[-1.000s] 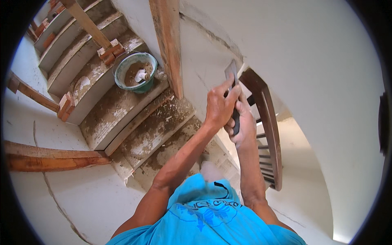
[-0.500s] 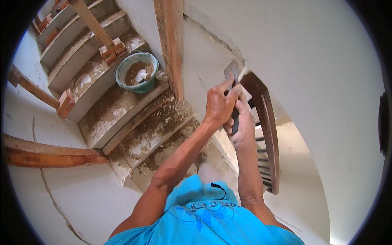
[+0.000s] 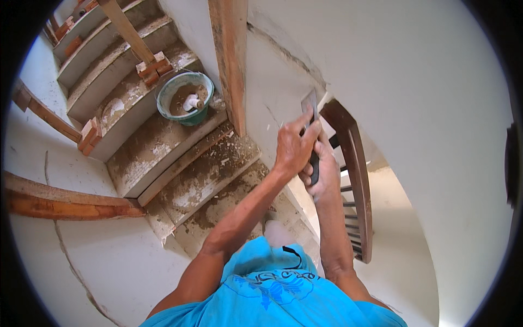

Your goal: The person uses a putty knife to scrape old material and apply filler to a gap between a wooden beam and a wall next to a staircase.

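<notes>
Both my hands meet on a putty knife, whose metal blade (image 3: 309,102) points away from me beside the wall. My right hand (image 3: 327,173) is wrapped round its black handle (image 3: 314,168). My left hand (image 3: 293,147) is closed over the front of the tool, its index finger and thumb at the base of the blade. The blade's tip lies near the end of a rough crack (image 3: 283,52) in the white wall, close to the top of a dark wooden handrail (image 3: 353,158). Whether the blade touches the wall I cannot tell.
Curving stairs (image 3: 201,169), smeared with mortar and chips, climb to the left. On one step stands a green bucket (image 3: 194,116) with brown mortar and a white object inside. A wooden post (image 3: 230,65) rises beside it. Timber beams (image 3: 71,203) and brick pieces (image 3: 90,135) line the left.
Both hands have drawn slightly back toward me with the putty knife, so its tip sits a little lower by the crack. My grip looks the same.
</notes>
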Tool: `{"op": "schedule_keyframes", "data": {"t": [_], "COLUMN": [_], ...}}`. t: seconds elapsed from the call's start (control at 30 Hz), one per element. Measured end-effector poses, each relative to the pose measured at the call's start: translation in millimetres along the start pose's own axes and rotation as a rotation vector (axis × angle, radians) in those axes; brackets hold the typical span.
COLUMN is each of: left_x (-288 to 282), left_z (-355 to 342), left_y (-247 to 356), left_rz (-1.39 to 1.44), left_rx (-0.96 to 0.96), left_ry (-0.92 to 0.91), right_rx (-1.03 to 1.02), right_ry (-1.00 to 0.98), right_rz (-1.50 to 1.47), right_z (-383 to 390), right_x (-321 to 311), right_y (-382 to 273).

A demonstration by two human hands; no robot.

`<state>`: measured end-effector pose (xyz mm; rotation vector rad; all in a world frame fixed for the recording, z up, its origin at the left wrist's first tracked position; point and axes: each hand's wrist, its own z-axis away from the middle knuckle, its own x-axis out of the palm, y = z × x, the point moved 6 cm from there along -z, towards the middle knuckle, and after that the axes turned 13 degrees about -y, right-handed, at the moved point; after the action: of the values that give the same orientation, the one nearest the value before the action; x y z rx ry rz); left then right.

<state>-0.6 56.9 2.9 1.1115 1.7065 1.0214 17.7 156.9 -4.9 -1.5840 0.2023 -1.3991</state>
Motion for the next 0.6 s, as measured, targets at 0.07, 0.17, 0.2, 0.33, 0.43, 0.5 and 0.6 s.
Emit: {"op": "schedule_keyframes", "data": {"t": [0.07,0.17,0.2,0.33,0.43,0.5,0.6], "left_x": [2,-13,-12,-9,-11,-21,-30], "left_z": [-3,-15,-13,-14,-24,-30,-28], "left_y": [2,13,11,13,13,-3,3], "left_rz": [0.008,0.074,0.078,0.036,-0.021,-0.03,0.125], "left_rx": [0.019,-0.139,-0.163,-0.005,-0.06,-0.132,-0.117], "left_ry": [0.026,-0.065,-0.078,0.011,-0.043,-0.117,-0.031], "right_rx": [0.023,0.014,0.004,0.01,-0.005,0.034,0.011], "right_ry": [0.007,-0.016,-0.051,-0.049,-0.039,-0.069,-0.056], "right_rz": [0.017,-0.009,-0.004,0.026,0.005,-0.011,0.021], "right_z": [-10,-21,-22,-9,-27,-51,-41], "right_x": [-2,-1,-4,-5,9,21,8], "right_y": [-4,-2,2,-1,-12,-11,3]}}
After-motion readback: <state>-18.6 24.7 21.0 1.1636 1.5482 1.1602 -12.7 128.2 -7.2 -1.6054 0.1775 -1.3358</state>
